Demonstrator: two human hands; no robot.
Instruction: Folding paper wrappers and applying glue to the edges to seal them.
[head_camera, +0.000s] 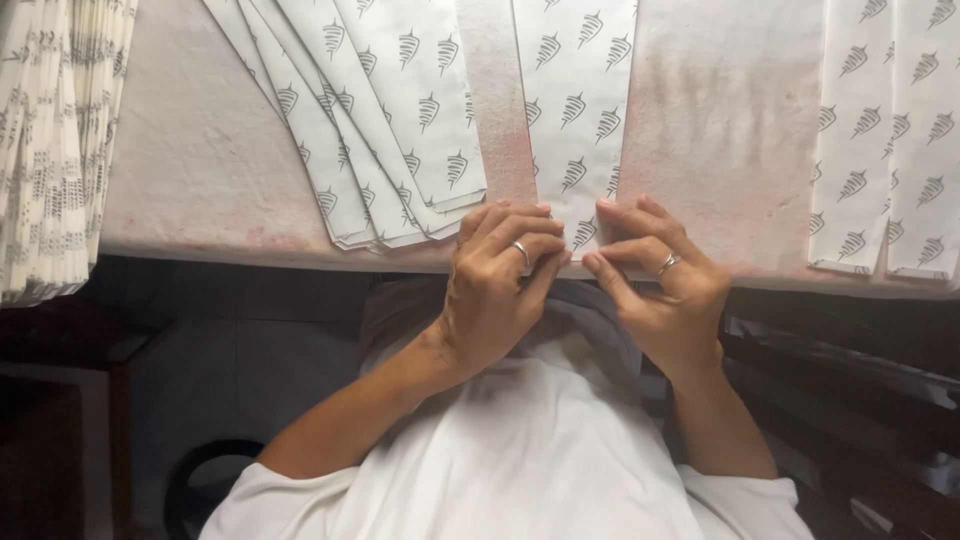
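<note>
Left hand and right hand pinching near end of printed paper bag at worktable edge, fingers narrow, probably for pressing the fold flat. Fanned bags just beside; stacked bags far left.

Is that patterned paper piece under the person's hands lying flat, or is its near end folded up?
Cannot tell: the paper piece lies flat on the table, but the left hand and right hand cover its near end.
</note>
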